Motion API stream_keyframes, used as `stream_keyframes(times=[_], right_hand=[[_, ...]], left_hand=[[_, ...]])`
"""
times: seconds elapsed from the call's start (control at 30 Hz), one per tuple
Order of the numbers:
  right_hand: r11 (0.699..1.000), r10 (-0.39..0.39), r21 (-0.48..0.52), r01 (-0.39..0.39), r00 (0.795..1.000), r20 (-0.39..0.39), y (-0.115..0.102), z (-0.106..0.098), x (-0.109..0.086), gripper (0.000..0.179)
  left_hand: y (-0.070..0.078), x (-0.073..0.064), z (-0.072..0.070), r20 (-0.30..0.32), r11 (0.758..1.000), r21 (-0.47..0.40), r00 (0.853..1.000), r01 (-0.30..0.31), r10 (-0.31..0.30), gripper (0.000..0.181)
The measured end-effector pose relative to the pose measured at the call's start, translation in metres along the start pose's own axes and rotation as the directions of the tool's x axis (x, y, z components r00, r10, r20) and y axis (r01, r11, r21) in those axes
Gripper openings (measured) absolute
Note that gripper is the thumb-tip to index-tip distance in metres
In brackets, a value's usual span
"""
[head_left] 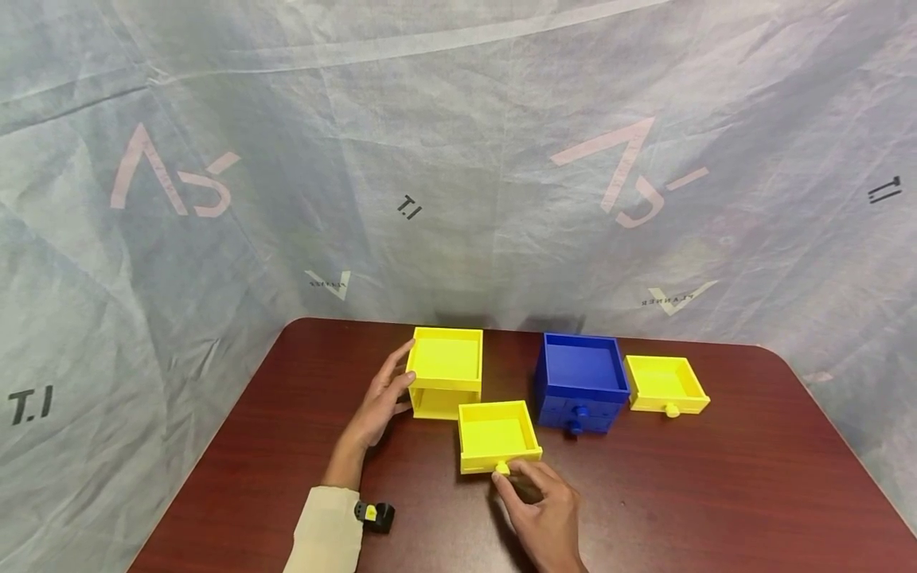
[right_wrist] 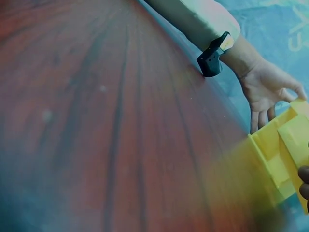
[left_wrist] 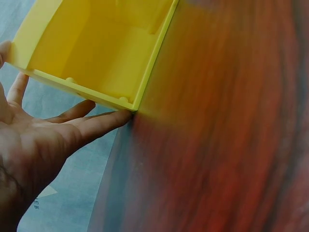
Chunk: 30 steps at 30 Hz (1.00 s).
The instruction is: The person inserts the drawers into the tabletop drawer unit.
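Observation:
My left hand touches the left side of a yellow cabinet, its fingers spread along that wall. The cabinet has a shallow tray top and a hollow front, seen in the left wrist view as an empty yellow compartment. In front of it and a little right is a loose yellow drawer. My right hand pinches the drawer's round knob between thumb and fingers. The drawer is outside the cabinet; whether it touches the table cannot be told. Only fingertips of the right hand show in the right wrist view.
A blue cabinet with a tray top and two knobs stands right of the yellow cabinet. Beside it lies a second yellow drawer, knob facing front. Everything stands on a dark red-brown table. A grey printed cloth hangs behind.

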State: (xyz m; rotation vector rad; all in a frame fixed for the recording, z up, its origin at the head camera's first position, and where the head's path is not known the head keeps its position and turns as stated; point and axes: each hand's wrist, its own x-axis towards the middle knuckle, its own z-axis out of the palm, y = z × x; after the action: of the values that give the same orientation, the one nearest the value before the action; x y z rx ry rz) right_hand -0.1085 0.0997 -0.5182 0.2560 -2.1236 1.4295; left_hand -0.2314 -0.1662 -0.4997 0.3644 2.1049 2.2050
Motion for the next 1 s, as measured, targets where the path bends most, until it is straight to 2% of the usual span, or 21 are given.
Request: stream_keyframes(times=[0.37, 0.7, 1.0], right_hand=[[0.997, 0.066, 0.027, -0.066, 0.998, 0.012, 0.008, 0.006, 0.001, 0.024], [0.997, 0.058, 0.053, -0.059, 0.998, 0.031, 0.006, 0.014, 0.004, 0.022], [0.988, 0.15, 0.026, -0.153, 0.985, 0.082, 0.008, 0.016, 0.003, 0.022]], left_hand=[[0.0, -0.004, 0.001, 0.01, 1.0, 0.009, 1.0, -0.006, 0.006, 0.056], [0.003, -0.002, 0.002, 0.002, 1.0, 0.011, 1.0, -0.01, 0.01, 0.056], [0.003, -0.003, 0.003, -0.004, 1.0, 0.007, 1.0, -0.002, 0.002, 0.056]])
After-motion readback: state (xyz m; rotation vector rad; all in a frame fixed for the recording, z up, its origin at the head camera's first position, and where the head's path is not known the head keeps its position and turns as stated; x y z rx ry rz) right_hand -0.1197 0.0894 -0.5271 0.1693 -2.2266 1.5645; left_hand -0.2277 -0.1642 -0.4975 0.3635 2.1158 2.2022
